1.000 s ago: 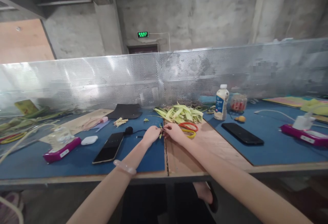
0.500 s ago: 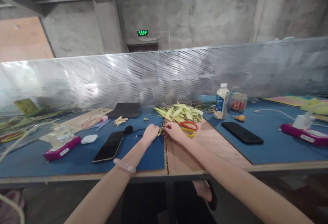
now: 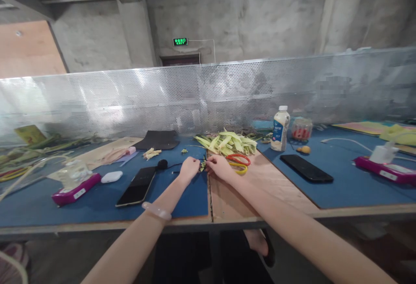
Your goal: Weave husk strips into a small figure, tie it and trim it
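Note:
My left hand and my right hand meet over the seam between the blue mat and the bare wood, both closed in a pinch. Between their fingertips is a small green bundle of plant strips, partly hidden by the fingers. A thin black cord runs from a black ball towards my left hand. Just beyond my right hand lie scissors with red and yellow handles, their blades hidden. Behind them rests a heap of pale green husk-like strips.
Left of my hands are a phone, a white earphone case and a purple power strip. On the right stand a bottle and another phone. A perforated metal screen borders the table's back.
My hands stay pinched at the same spot, with only small finger movements. The view has shifted very slightly; the things on the table have not moved.

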A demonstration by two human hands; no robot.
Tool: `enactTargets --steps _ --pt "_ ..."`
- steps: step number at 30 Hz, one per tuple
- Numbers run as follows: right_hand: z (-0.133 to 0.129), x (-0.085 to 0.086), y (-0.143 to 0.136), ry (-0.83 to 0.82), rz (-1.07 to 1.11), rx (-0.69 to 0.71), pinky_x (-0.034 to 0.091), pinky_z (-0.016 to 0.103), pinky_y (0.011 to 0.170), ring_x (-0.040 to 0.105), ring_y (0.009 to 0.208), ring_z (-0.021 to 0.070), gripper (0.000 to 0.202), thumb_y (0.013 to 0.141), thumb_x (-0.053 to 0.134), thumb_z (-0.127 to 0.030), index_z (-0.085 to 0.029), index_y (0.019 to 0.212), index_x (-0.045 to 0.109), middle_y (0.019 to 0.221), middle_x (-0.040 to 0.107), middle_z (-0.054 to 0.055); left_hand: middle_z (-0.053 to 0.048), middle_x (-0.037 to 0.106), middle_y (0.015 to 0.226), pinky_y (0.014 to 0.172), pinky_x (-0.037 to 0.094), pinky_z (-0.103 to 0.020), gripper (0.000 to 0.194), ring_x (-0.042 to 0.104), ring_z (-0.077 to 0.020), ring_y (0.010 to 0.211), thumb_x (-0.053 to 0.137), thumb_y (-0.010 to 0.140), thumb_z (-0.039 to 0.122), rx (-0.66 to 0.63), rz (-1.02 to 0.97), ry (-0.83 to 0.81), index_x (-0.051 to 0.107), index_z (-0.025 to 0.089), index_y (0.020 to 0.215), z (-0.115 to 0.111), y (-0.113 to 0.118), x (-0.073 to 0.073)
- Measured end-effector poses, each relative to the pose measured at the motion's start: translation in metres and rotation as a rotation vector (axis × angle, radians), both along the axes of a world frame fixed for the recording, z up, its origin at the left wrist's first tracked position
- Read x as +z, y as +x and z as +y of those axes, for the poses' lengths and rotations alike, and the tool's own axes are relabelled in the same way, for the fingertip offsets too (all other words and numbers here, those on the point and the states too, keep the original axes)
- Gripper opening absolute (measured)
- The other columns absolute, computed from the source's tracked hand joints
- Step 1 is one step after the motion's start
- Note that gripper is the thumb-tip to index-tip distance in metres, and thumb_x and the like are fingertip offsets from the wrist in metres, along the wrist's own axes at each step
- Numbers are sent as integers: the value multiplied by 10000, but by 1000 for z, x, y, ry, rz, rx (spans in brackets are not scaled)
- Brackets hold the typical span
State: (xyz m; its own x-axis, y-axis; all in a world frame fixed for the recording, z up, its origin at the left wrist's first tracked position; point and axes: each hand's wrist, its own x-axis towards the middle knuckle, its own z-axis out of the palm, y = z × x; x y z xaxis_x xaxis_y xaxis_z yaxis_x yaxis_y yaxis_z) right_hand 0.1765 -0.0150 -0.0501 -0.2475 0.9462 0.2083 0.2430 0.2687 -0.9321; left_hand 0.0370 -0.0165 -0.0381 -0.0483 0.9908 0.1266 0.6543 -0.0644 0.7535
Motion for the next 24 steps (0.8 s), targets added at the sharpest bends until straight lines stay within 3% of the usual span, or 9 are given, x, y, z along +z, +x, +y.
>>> enactTargets --steps 9,24 --pt "7 -8 0 78 -37 5 498 211 535 550 568 71 178 894 481 -268 -113 945 553 722 574 -5 -60 606 976 695 510 -346 255 599 -158 802 505 853 305 -47 -38 66 557 133 1033 -3 -2 -2" --pt "6 -8 2 171 -122 -11 492 199 519 545 560 65 152 876 513 -247 -108 913 561 730 575 -6 -55 616 959 710 507 -349 225 600 -159 815 511 849 298 -194 -56 112 580 129 980 -10 0 1"
